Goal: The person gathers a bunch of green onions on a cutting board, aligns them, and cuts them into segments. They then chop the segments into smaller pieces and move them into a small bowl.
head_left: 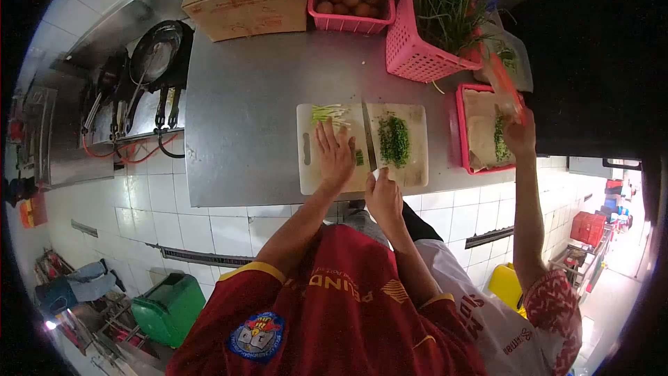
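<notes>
My left hand [335,159] lies on the left half of a white cutting board [308,179], its fingers stretched over a bunch of green onions [327,113]. A few cut green pieces [359,158] show beside its fingers. With my right hand [385,202] I grip the white handle of a kitchen knife [369,131]. Its blade points away from me, across the middle of the board. Right of the blade is a heap of chopped green onions [394,141].
Another person's hand [520,136] at right holds something orange, blurred, over a pink tray [511,166] with chopped greens. Behind are a pink basket [424,63] of long greens, a pink crate [351,23] of eggs and a cardboard box [247,10]. Black pans [160,52] hang left.
</notes>
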The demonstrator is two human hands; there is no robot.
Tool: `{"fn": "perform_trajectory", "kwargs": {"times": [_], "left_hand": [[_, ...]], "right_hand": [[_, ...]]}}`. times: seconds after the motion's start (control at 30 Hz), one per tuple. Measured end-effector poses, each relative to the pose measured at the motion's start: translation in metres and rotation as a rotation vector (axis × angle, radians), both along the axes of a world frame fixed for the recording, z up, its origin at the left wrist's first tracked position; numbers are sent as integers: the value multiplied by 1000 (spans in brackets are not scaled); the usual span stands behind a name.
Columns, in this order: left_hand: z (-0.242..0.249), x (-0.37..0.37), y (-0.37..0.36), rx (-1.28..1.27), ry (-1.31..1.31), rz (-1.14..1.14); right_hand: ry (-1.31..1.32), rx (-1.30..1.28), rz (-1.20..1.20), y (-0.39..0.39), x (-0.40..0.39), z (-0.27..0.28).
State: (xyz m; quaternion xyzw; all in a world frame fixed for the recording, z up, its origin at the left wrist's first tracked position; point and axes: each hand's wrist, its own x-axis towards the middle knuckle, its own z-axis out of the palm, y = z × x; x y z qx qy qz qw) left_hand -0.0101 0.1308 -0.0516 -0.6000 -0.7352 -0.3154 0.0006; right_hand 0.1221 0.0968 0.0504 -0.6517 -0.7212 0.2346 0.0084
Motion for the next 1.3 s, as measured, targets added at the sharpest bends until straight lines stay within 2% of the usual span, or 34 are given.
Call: {"fn": "perform_trajectory", "kwargs": {"times": [0.27, 0.47, 0.57, 0.73, 0.83, 0.87, 0.93, 1.07, 1.17, 1.23, 1.27, 1.3], "left_hand": [[6, 2, 2, -145, 68, -23], [-5, 4, 4, -160, 91, -10], [-8, 2, 4, -140, 91, -10], [-9, 2, 4, -102, 134, 1], [-4, 3, 3, -242, 95, -2], [-4, 3, 3, -206, 88, -9], [-6, 1, 4, -133, 77, -20], [-8, 3, 5, -197, 93, 1], [-7, 4, 4, -184, 80, 3], [-5, 5, 5, -263, 102, -2], [-3, 6, 6, -489, 167, -15], [-2, 6, 5, -471, 221, -10]], "right_hand": [[-61, -62, 15, 2, 1, 12], [1, -171, 5, -17, 0, 21], [-35, -101, 32, -31, 1, 4], [-57, -137, 45, -36, 1, 13], [-82, -180, 65, -34, 2, 22], [-91, -189, 80, -31, 1, 24], [-82, -149, 92, -29, 2, 22], [-52, -72, 125, -32, 5, 20], [50, -119, 31, -27, 18, 4], [457, -204, -220, -27, 30, -6], [660, -228, -354, -28, 38, -11], [754, -225, -406, -27, 49, -16]]}}
